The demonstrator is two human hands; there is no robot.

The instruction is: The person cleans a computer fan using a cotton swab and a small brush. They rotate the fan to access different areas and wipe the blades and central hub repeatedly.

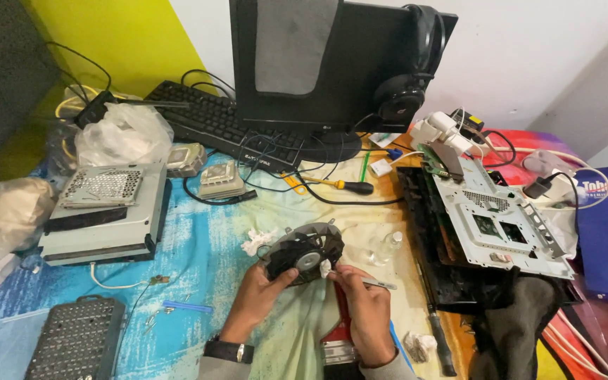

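Note:
My left hand (256, 295) grips the lower left rim of a round black cooling fan (302, 250) and holds it tilted above the cloth-covered table. My right hand (366, 304) pinches metal tweezers (380, 284) that hold a small white wad (326, 267) against the fan's right side. A black wristband (228, 350) sits on my left wrist. A red-handled tool (339, 331) lies under my right hand.
An opened console chassis (490, 218) lies at the right, a silver drive unit (107, 211) at the left. A screwdriver bit case (75, 341) sits bottom left. A monitor (318, 67) with headphones (406, 84), a keyboard (212, 119), a yellow-handled screwdriver (332, 184) and a small clear bottle (388, 246) are nearby.

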